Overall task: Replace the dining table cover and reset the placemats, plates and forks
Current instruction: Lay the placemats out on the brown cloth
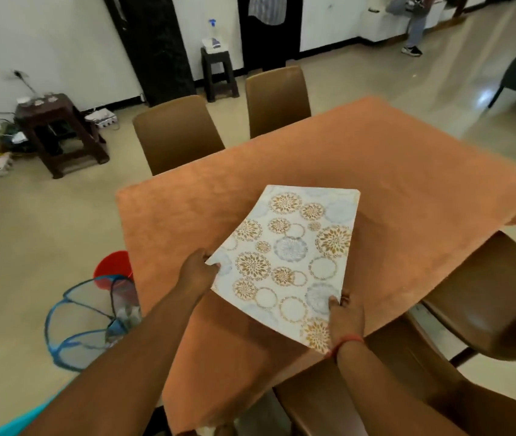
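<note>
I hold the placemat over the near part of the orange table cover, its far edge toward twelve o'clock. My left hand pinches its left corner at nine, my right hand grips the near edge at five. It looks light and bendy, sagging slightly, so opposite edges suit it. Open cloth lies ahead; chairs crowd three o'clock.

One head-worn view looks forward and steeply down from above the near corner of the orange-covered table, close in
</note>
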